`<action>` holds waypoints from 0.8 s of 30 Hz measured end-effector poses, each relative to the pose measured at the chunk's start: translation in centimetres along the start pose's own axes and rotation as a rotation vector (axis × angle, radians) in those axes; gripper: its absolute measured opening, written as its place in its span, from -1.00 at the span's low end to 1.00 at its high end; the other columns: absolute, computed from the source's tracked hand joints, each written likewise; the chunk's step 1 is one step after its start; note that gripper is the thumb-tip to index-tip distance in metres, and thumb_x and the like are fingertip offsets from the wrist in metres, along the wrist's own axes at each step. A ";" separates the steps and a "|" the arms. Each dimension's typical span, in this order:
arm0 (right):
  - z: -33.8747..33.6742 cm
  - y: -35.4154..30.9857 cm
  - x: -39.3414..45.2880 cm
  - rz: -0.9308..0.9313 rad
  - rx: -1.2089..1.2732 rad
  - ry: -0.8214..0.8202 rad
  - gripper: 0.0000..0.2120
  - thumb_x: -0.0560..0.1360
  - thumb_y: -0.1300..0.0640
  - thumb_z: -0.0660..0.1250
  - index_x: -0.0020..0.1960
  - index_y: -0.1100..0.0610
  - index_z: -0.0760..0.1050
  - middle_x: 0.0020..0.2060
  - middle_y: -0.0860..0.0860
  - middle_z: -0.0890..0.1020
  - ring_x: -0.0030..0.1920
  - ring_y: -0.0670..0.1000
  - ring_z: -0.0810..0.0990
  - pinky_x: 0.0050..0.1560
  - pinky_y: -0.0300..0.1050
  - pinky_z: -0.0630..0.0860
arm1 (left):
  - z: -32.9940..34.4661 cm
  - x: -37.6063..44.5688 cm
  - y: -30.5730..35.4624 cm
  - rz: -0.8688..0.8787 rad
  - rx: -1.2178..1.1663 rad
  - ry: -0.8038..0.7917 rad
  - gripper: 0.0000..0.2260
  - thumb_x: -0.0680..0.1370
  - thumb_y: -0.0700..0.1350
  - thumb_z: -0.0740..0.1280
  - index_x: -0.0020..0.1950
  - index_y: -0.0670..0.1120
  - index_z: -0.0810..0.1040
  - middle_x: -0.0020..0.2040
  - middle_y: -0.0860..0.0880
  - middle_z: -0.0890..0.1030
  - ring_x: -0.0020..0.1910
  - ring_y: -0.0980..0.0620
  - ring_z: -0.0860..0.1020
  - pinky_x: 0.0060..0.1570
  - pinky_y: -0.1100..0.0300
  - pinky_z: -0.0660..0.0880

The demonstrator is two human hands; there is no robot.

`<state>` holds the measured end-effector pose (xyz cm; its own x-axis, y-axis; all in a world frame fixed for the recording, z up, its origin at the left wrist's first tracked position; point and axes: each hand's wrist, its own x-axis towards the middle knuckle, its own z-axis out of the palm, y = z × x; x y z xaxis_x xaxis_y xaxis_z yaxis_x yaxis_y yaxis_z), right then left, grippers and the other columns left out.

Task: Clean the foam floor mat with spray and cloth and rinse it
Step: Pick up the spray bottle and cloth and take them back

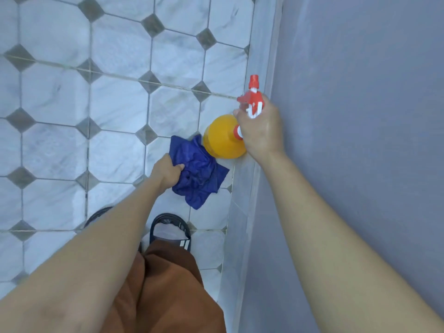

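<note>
A crumpled blue cloth (200,174) lies on the tiled floor, and my left hand (167,173) grips its left edge. Just beyond it stands an orange spray bottle (222,137) with a red and white trigger head (252,99), close to the wall's base. My right hand (262,131) is wrapped around the bottle's neck and trigger. No foam mat is in view.
The floor (115,104) has white octagonal tiles with small grey diamonds. A grey-blue wall (360,116) with a tiled skirting (242,188) runs along the right. My feet in dark slippers (168,230) and brown trousers show below.
</note>
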<state>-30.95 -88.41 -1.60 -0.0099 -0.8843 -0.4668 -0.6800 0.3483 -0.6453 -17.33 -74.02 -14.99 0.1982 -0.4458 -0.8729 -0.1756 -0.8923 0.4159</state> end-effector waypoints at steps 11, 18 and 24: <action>-9.6 -13.8 -9.8 0.154 -0.012 -0.269 -0.69 0.52 0.21 0.39 0.15 -0.15 0.59 -0.05 -0.14 0.66 -0.11 -0.16 0.63 -0.09 -0.36 0.50 | -17.5 -17.5 9.6 -0.001 -0.116 0.155 -0.89 0.61 -0.23 0.17 0.00 -0.22 0.47 -0.12 -0.15 0.56 -0.09 -0.16 0.52 -0.15 0.10 0.38; -24.7 -40.6 -16.7 -0.066 -0.012 -0.163 -0.69 0.47 0.19 0.45 -0.01 -0.25 0.62 -0.15 -0.43 0.65 -0.04 -0.27 0.63 -0.09 -0.36 0.45 | -37.9 -36.6 25.7 0.255 -0.249 0.214 -0.75 0.58 -0.33 0.10 0.04 -0.09 0.53 -0.24 -0.07 0.58 -0.17 -0.13 0.57 -0.10 0.07 0.55; -32.8 -61.4 -19.9 -0.311 0.045 0.094 -0.73 0.45 0.17 0.48 -0.13 -0.24 0.62 -0.37 -0.45 0.60 -0.21 -0.29 0.61 -0.26 -0.39 0.44 | -54.0 -51.3 40.5 0.475 -0.296 0.353 -0.77 0.57 -0.37 0.12 -0.18 -0.07 0.35 -0.14 -0.15 0.60 -0.23 -0.05 0.51 -0.33 0.29 0.49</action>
<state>-13.07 -102.39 67.15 0.1236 -0.9746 -0.1867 -0.6281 0.0688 -0.7751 17.51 -91.11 60.38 0.4778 -0.7473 -0.4619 -0.0595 -0.5521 0.8316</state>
